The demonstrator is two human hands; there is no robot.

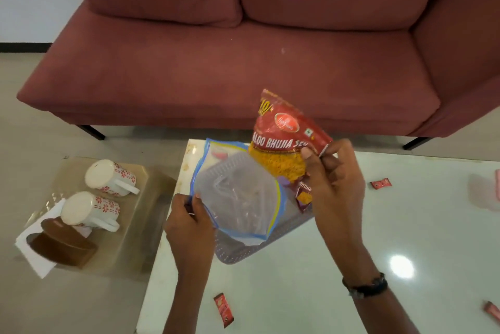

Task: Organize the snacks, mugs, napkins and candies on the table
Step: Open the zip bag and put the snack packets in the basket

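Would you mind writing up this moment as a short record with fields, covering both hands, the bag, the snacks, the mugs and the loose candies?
left hand: pinches the rim of the zip bag, holding it open
right hand: holds the red snack packet at the bag's mouth
smaller packet: under the right hand, beside the bag
tray: perforated, on the white table, under the bag
mugs: two, upside down on the lower glass table
candies: loose on the white table
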